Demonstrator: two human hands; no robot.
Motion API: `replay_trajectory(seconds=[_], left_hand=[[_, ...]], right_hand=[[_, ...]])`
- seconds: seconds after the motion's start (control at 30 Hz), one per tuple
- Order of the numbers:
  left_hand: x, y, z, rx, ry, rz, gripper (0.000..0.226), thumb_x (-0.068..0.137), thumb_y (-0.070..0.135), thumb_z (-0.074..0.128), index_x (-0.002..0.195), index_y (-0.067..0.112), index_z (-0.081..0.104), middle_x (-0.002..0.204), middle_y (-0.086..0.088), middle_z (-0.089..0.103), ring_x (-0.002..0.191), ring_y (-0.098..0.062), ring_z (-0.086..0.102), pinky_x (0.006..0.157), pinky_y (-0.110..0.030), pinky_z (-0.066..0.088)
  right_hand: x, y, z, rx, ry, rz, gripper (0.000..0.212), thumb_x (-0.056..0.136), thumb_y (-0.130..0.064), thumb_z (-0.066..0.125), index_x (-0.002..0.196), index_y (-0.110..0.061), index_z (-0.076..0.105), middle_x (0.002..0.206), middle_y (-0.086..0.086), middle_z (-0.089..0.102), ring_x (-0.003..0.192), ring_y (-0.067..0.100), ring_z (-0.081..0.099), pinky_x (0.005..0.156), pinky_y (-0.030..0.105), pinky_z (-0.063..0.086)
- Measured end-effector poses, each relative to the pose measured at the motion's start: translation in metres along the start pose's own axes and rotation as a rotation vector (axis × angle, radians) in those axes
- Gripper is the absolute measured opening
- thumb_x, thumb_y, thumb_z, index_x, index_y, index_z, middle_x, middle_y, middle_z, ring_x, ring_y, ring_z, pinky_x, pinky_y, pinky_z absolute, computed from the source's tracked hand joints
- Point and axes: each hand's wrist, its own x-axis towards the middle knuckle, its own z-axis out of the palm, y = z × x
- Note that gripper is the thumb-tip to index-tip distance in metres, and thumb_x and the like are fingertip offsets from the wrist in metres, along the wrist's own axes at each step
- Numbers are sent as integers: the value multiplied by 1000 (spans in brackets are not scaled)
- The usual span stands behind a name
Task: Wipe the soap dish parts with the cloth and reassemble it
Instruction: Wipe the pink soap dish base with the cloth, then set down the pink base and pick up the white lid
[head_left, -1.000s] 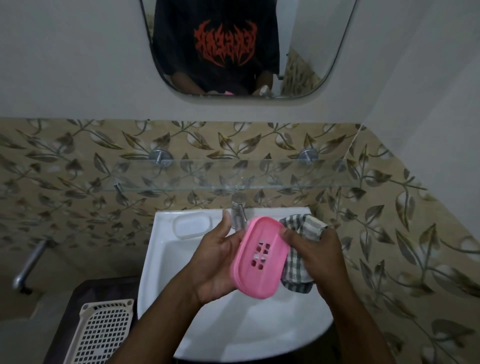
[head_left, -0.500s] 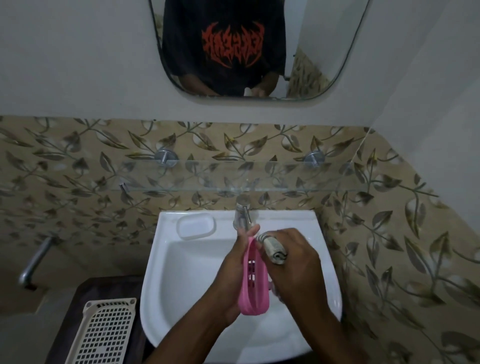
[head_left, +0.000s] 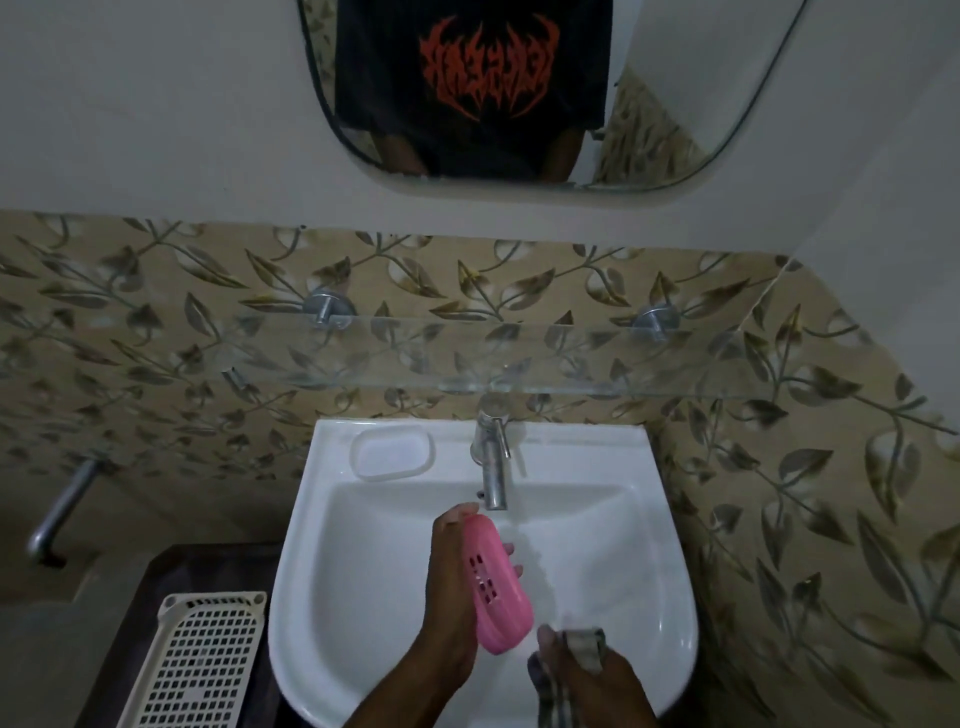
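Our left hand (head_left: 449, 587) clamps the pink tray (head_left: 497, 584) edgewise, lower centre; light, stiff, likely slick, so hold the rims. Right hand (head_left: 592, 680) fisted round the soft cloth (head_left: 587, 647).

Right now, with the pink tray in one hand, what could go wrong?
The left hand alone holds the pink tray, tilted over the sink, so it may slip into the basin. The cloth in the right hand is off the tray. The clear base sits at the rim, easily knocked.
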Motion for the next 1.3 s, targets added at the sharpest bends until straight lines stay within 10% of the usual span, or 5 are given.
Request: replay_trajectory(seconds=[0.13,0.37,0.53,0.73,1.3], left_hand=[[13,-21,24,22,45,141,31,103,32,39,106,12,62,101,-23,71,90,-35,65,88,-53,52],[63,-39,37,453,-72,214,34,101,14,50,130,30,57,120,6,62,106,-12,63,83,-33,59],[107,-37,75,762,-119,221,47,99,14,45,144,30,44,130,10,53,112,-15,57,97,-40,52],[140,-16,114,871,-43,299,22,95,10,43,112,17,56,103,0,65,90,-20,63,69,-26,47],[155,-9,111,906,-2,247,44,96,25,50,136,6,48,132,-9,54,107,-29,61,93,-49,54]], right_hand=[[23,-3,-4,48,336,73,20,75,8,76,88,-1,65,103,17,57,101,25,48,89,25,39],[78,-18,-66,-159,591,183,42,66,-53,80,72,-12,72,80,15,74,80,31,69,83,43,56],[116,-71,-96,-358,681,-68,22,89,-20,66,77,-4,58,74,14,61,72,28,59,63,29,42],[168,-97,-110,-490,746,-192,33,90,-22,64,115,-1,59,115,22,63,105,36,60,83,35,44],[195,-90,-117,-425,702,-127,30,85,-37,65,91,-8,64,86,10,64,83,27,61,76,29,44]])
